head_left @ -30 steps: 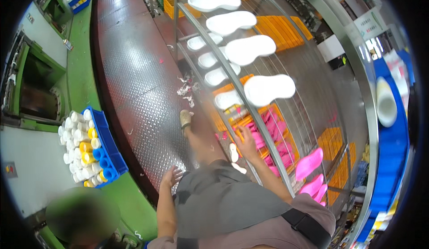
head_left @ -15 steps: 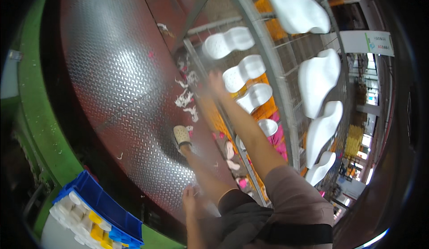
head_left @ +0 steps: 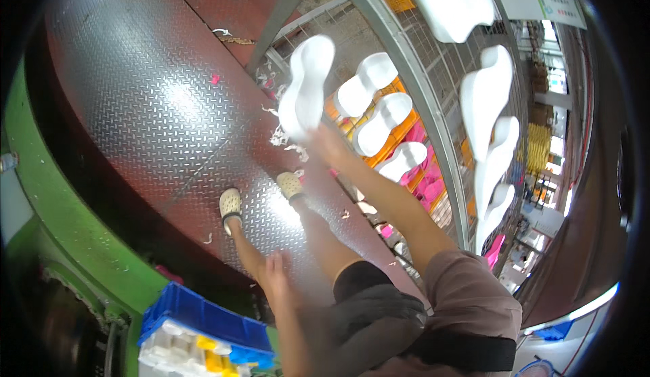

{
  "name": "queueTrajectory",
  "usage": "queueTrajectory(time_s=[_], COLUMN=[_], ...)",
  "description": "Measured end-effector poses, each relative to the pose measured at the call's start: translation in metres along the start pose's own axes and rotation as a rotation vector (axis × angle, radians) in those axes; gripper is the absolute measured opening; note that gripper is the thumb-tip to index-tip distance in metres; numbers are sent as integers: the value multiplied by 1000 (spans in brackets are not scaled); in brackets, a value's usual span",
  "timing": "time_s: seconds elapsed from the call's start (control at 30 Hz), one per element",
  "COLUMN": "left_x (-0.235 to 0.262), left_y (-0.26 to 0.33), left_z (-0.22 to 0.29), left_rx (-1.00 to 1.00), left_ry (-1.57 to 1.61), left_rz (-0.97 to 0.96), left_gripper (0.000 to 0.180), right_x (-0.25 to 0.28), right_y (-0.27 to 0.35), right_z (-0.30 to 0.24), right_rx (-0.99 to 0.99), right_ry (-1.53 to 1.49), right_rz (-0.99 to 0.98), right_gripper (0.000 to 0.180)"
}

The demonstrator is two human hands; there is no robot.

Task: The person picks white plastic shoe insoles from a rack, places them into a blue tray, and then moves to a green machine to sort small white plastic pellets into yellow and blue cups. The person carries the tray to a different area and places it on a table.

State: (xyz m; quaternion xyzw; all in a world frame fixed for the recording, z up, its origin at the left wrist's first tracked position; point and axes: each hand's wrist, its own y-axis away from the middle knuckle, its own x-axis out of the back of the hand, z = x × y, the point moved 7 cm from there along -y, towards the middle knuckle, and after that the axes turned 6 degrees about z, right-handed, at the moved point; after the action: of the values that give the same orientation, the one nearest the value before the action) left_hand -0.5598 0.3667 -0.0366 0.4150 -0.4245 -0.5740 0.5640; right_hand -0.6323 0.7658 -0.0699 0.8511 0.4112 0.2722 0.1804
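Observation:
My right hand [head_left: 323, 145], slightly blurred, grips the near end of a white shoe sole [head_left: 306, 89]. The sole hangs tilted beside the wire rack [head_left: 399, 45], above the rack's left edge. Within the rack, more white soles [head_left: 365, 84] lie in a row, one of them another white sole [head_left: 382, 123] close to my right forearm. Lower down, my left hand [head_left: 276, 275] is held over the metal floor with its fingers stretched out and nothing in them.
On the left runs a curved green machine frame [head_left: 74, 208]. Near it stands a blue bin [head_left: 203, 319] with white, yellow and blue pieces. Patterned metal flooring [head_left: 149, 99] carries white scraps. Larger white soles [head_left: 484, 99] sit on the rack's upper tier; orange crates [head_left: 433, 181] with pink pieces are below.
My right hand has taken a white sole off the rack and moved it out to the left. My left hand has shifted slightly left and up. The view has turned a little.

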Motion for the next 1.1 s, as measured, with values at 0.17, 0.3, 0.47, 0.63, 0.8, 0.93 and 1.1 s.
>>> queueTrajectory(time_s=[0.17,0.3,0.47,0.63,0.8,0.93,1.1], left_x=[-81,-99,-117,-138,-151,-166,-188], left_y=[68,166,284,351,399,419,425], left_z=[160,217,260,269,253,254,272], left_rx=[-238,-179,-262,-475,-596,-690,-744], left_ry=[-128,-119,-164,-380,-617,-707,-923], left_rz=[-558,-748,-1045,-1072,-1178,-1271,-1419], left_gripper=[76,87,86,103,104,106,107], right_x=[-63,-76,-12,50,50,55,47], right_y=[228,326,367,417,462,482,491], right_z=[-88,-172,-251,-320,-347,-347,-352], right_rx=[-560,-362,-25,335,397,346,224], right_ry=[-838,-505,-91,-452,-418,-336,-244], right_rz=[-96,-217,130,261,335,621,853], right_gripper=[51,49,40,37,47,39,23])
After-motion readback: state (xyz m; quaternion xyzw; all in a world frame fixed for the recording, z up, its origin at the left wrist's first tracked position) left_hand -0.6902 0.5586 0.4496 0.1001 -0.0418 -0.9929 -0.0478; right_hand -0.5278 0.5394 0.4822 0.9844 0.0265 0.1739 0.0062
